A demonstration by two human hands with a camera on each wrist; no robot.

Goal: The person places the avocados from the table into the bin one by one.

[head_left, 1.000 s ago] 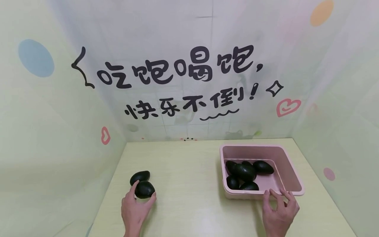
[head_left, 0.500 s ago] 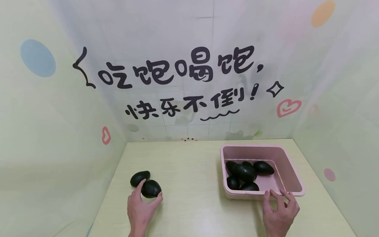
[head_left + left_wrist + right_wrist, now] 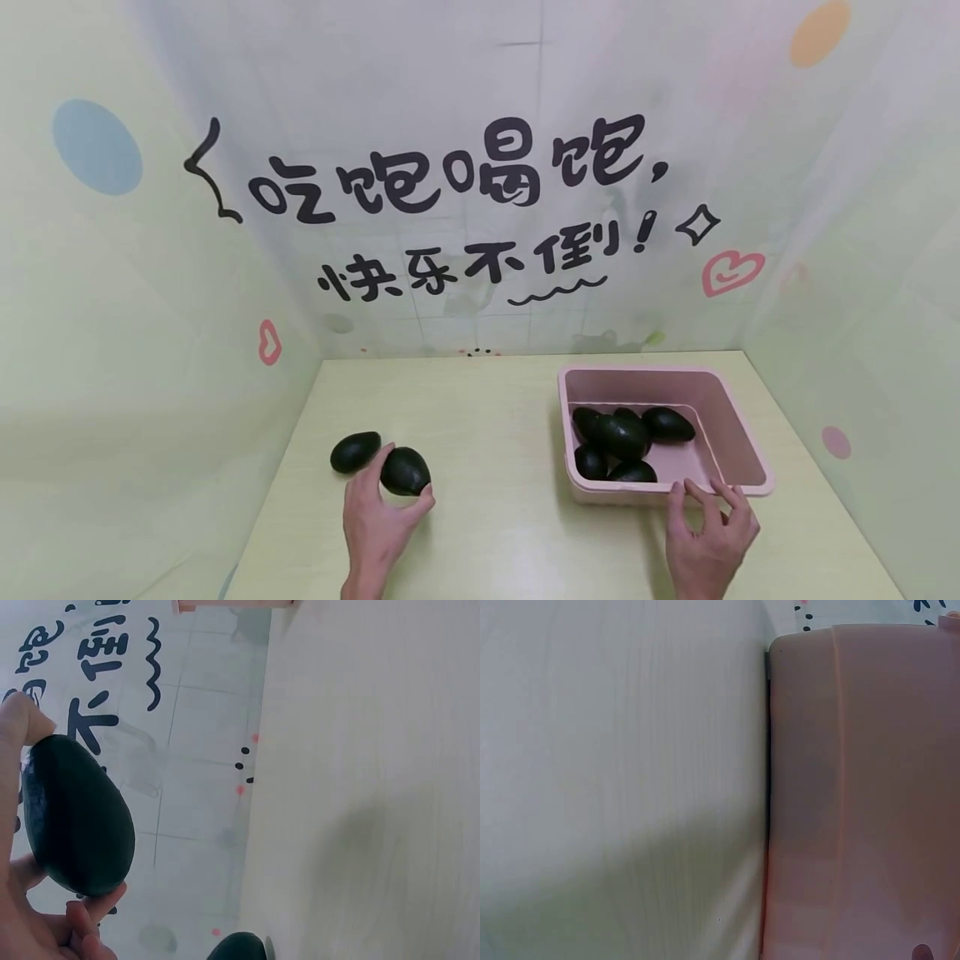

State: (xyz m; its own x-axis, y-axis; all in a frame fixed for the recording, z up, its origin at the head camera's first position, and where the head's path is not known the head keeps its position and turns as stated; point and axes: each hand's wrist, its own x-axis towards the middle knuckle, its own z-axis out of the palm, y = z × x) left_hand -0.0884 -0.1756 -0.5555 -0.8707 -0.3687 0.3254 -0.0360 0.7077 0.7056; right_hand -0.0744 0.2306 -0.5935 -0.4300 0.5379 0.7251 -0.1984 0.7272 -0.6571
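My left hand (image 3: 378,517) pinches a dark green avocado (image 3: 406,472) between thumb and fingers. In the left wrist view this avocado (image 3: 79,817) is held at its two ends, away from the tabletop. Just left of it in the head view, a second avocado (image 3: 356,452) lies on the table. On the right stands a pink plastic bin (image 3: 738,442) with several avocados (image 3: 622,436) in its left part. My right hand (image 3: 708,533) grips the bin's front rim with its fingertips. The right wrist view shows the bin's outer wall (image 3: 892,787) and one fingertip against it.
The pale wooden table (image 3: 487,442) extends between the left hand and the bin. A printed backdrop (image 3: 480,83) with black lettering rises behind it and along both sides. Shadows of the hand fall on the tabletop.
My left hand has moved right with its avocado, away from the avocado lying on the table; a gap now shows between them. My right hand and the bin have stayed in place.
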